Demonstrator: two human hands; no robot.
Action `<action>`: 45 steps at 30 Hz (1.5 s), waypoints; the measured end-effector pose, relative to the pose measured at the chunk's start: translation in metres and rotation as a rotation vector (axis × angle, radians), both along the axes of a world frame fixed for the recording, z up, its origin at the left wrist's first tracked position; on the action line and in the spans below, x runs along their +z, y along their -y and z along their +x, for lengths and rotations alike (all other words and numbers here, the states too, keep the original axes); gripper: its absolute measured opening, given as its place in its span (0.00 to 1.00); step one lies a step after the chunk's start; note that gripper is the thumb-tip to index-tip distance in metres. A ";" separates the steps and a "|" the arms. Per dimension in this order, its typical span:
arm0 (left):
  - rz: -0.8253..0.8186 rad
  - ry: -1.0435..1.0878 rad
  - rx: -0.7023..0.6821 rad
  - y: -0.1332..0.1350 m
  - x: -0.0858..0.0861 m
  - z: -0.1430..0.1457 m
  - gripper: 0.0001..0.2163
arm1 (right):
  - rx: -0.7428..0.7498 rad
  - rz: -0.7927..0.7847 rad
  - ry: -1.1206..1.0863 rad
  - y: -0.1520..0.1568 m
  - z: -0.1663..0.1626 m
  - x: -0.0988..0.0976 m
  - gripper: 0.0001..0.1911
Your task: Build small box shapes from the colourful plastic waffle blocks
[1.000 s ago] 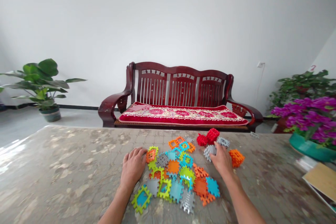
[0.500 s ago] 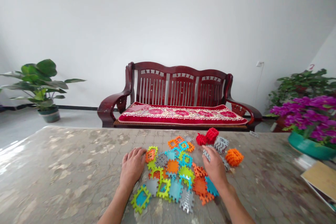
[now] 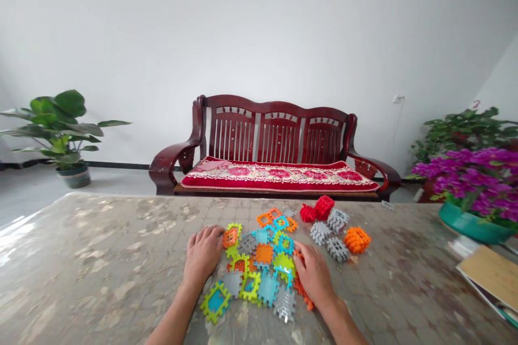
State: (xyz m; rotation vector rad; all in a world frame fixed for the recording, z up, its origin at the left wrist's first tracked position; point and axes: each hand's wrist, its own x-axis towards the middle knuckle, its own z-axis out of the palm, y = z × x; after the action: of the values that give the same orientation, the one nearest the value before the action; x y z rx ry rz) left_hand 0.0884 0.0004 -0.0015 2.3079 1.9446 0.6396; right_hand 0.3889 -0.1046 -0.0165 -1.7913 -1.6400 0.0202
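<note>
A pile of flat interlocking plastic tiles [image 3: 263, 264] in green, blue, orange and grey lies on the marbled table [image 3: 101, 259]. My left hand [image 3: 202, 253] rests palm down at the pile's left edge, fingers spread, touching a green-and-orange tile [image 3: 231, 236]. My right hand [image 3: 313, 275] lies flat over the orange tiles on the pile's right side, fingers apart. Behind and to the right stand built cubes: two red cubes [image 3: 318, 209], three grey cubes [image 3: 329, 234] and an orange cube [image 3: 356, 240].
A teal pot of purple flowers [image 3: 477, 194] and a stack of books [image 3: 489, 277] occupy the table's right side. Beyond the table stands a dark wooden bench [image 3: 275, 145] with a red cushion. A leafy potted plant [image 3: 65, 135] is on the floor at left.
My right hand has let go of a grey cube by the red cubes and moved left and back onto the tile pile. My left hand has stayed put.
</note>
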 end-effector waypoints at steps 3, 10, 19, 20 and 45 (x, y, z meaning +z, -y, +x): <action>-0.019 0.009 -0.002 0.000 0.000 -0.001 0.15 | -0.003 0.011 -0.004 -0.002 0.002 -0.001 0.17; -0.016 -0.012 -0.016 0.002 0.001 0.000 0.16 | -0.003 0.032 -0.067 -0.006 0.005 -0.001 0.16; -0.016 0.004 -0.026 0.003 0.003 0.000 0.18 | -0.055 0.340 -0.228 -0.014 0.013 -0.002 0.21; -0.015 0.004 -0.026 0.003 0.003 0.000 0.18 | -0.061 0.354 -0.242 -0.014 0.014 -0.002 0.22; -0.056 -0.092 -0.057 0.001 -0.008 -0.003 0.21 | -0.110 0.285 -0.590 -0.008 0.035 0.001 0.28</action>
State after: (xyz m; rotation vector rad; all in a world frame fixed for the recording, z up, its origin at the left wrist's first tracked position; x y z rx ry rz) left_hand 0.0855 -0.0004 -0.0095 2.3894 1.8999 0.4758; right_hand 0.4235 -0.0969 -0.0155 -1.4689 -1.0640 0.2312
